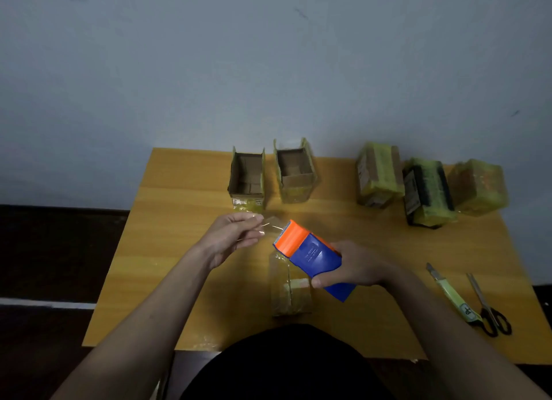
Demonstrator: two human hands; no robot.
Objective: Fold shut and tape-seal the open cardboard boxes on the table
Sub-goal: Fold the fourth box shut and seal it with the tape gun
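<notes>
The box being sealed (290, 292) sat near the table's front edge, about midway along it, flaps folded shut and glossy with clear tape, right below the hands. Over it, the right hand (355, 265) was wrapped around a blue tape dispenser (316, 259) with an orange cutter head; there was small raised lettering on the blue body, too blurred to read. The left hand (231, 235) pinched the free end of the clear tape (273, 225) between thumb and fingertips, the strip stretched from the orange head toward it. Two open boxes, the left one (247, 175) and its neighbour (295, 172), stood side by side at the back edge, flaps up, yellowish tape on their sides. Three wrapped boxes (427, 190) huddled together toward the back right corner, bound in yellow tape; the first two carried dark labels on their sides, print illegible. Along the right edge, a green utility knife (452, 293) lay just beside black-handled scissors (490, 308), the knife showing a small logo near its butt that could not be made out. All of it rested on the orange wooden table (179, 250).
</notes>
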